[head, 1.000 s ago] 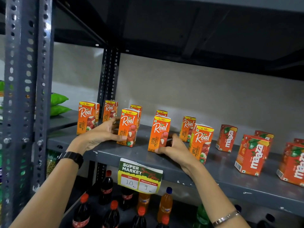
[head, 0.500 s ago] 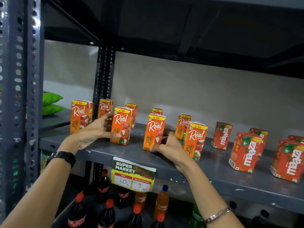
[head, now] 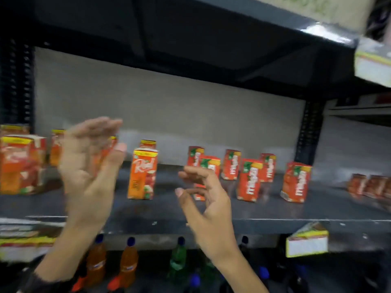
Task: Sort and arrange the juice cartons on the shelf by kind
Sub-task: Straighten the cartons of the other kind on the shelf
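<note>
The frame is blurred by motion. Orange Real cartons (head: 19, 166) stand bunched at the left of the grey shelf (head: 275, 210), and one Real carton (head: 142, 174) stands alone near the middle. Several red Maaza cartons (head: 249, 180) stand to its right. My left hand (head: 88, 166) is raised in front of the left Real cartons, fingers spread, holding nothing that I can see. My right hand (head: 207, 199) hovers with loosely curled, parted fingers in front of a Maaza carton (head: 211, 163), which it partly hides.
More red cartons (head: 370, 185) sit past a dark upright post (head: 309, 132) on the neighbouring shelf. Price tags (head: 306, 242) hang from the shelf's front edge. Orange and green drink bottles (head: 129, 265) stand on the shelf below. Another shelf board sits close overhead.
Both hands have let go of the Real cartons and lifted off the shelf. The view has swung right, so the Maaza cartons now sit centre-right.
</note>
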A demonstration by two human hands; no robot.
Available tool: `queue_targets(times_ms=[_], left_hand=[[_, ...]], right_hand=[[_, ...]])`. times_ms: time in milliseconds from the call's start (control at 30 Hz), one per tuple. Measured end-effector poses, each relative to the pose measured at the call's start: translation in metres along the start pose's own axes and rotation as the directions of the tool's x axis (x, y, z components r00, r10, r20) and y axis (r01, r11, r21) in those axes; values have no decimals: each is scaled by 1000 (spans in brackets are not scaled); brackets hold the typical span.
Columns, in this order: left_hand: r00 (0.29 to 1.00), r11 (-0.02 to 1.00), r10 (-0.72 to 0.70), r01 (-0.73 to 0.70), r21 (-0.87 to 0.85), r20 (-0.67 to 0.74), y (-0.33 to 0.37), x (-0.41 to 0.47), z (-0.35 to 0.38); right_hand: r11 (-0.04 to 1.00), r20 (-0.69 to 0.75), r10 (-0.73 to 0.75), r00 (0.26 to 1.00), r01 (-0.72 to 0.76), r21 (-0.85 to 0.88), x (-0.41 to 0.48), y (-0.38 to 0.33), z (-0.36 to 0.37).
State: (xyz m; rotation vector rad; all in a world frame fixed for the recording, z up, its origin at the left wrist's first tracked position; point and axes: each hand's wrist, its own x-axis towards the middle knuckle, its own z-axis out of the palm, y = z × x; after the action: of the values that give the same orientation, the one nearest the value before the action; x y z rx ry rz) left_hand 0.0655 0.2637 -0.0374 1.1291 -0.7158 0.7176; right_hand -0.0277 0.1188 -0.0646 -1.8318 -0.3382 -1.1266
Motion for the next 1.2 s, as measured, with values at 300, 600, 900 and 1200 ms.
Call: queue_targets(times_ms=[300, 600, 900, 1200], left_hand=[[826, 941, -314, 337, 38, 467, -10, -92, 193], [682, 779, -609, 612, 141, 405, -25, -78, 228], [706, 795, -595, 586, 154, 384, -35, -79, 226], [703, 812, -576, 553, 188, 418, -36, -80, 227]], right_hand=[[939, -296, 231, 927, -292, -181, 27, 82, -179], [845, 12, 488, 873, -469, -257, 46, 110, -181], [832, 111, 554, 825, -549, -77, 45, 117, -197], [868, 59, 497, 866, -494, -56, 41, 123, -199]])
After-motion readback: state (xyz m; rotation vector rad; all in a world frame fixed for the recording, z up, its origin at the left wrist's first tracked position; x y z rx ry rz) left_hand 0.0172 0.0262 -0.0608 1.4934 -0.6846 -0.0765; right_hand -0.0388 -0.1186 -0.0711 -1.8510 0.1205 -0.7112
